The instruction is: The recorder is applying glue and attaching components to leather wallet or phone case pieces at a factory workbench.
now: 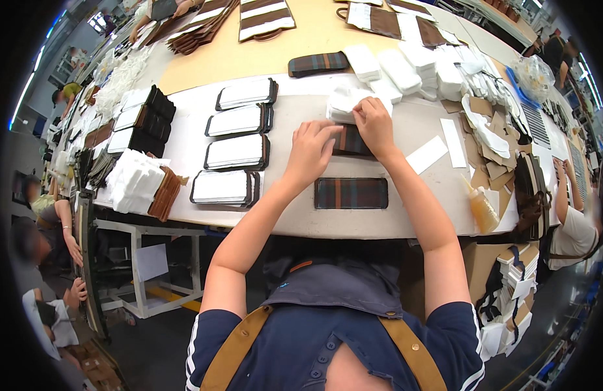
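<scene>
My right hand [374, 127] has its fingertips pinched together at the near edge of a small pile of white padding pieces [344, 98]; what lies between them is too small to make out. Just left of it, my left hand [311, 151] is empty, its fingers bent but apart and a little blurred. Between both hands lies a dark plaid panel [350, 140], partly hidden by them. Nearer to me, a second plaid panel [351, 193] with an orange stripe lies flat. Farther off is a plaid piece with rounded corners [317, 64].
Stacks of dark-edged white panels [233, 151] stand in a column on the left. White pad stacks [400, 68] sit at the back right. Cardboard scraps [493, 146] and a bottle of yellowish liquid [482, 208] are at right. Other people work on both sides.
</scene>
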A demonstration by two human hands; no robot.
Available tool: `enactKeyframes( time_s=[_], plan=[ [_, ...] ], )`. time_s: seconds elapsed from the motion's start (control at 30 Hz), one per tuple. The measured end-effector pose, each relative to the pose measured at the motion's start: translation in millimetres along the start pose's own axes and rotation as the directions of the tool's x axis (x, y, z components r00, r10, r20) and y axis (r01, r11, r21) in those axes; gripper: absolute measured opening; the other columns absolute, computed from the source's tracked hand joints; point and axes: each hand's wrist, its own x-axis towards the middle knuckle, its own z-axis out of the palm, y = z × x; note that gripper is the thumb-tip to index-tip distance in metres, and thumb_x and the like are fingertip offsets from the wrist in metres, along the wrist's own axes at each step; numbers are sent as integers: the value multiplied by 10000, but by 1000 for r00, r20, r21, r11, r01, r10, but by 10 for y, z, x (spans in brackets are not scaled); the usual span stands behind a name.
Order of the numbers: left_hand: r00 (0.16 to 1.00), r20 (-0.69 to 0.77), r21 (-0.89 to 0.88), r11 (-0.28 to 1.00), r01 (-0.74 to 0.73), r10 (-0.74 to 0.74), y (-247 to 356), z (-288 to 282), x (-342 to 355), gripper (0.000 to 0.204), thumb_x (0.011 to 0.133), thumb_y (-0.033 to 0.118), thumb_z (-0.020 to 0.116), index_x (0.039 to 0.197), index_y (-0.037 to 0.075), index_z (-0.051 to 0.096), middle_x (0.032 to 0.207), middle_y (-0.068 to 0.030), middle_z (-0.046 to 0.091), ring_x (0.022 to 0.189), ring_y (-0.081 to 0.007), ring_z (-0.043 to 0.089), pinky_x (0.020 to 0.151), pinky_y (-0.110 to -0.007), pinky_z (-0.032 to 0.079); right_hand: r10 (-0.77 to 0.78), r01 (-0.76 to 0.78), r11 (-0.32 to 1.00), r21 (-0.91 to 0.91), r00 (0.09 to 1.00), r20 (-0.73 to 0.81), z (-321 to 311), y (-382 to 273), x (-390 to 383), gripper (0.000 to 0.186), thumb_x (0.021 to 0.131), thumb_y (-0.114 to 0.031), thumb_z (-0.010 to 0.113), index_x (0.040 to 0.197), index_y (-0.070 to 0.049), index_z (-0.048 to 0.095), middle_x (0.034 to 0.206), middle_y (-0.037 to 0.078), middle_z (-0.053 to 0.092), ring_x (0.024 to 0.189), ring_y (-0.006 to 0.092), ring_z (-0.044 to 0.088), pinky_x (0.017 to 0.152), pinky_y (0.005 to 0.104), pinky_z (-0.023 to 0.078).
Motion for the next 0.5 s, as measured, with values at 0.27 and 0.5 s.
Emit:
enactKeyframes(
  time_s=[0.27, 0.5],
  plan=[
    [995, -21, 375, 923, -84, 99, -161, 351, 330, 425, 907, 126, 731, 1329, 151, 682, 1389, -109, 554, 1342, -342, 448, 1138, -507, 319, 626, -562, 429, 707, 749, 215, -207, 424, 160, 145, 962, -131, 743, 1008, 6, 744, 943, 23, 713, 833, 120, 627, 736, 298, 512],
    [995, -54, 372, 926, -63, 89, -238, 423, 357, 431, 895, 115, 734, 1321, 164, 694, 1370, -133, 529, 1341, -356, 429, 1146, -522, 301, 6, 1, 993, 120, 998, -56, -338, 182, 198, 146, 903, -136, 779, 1011, -41, 754, 1034, 104, 723, 978, 246, 658, 892, 396, 503]
  ],
)
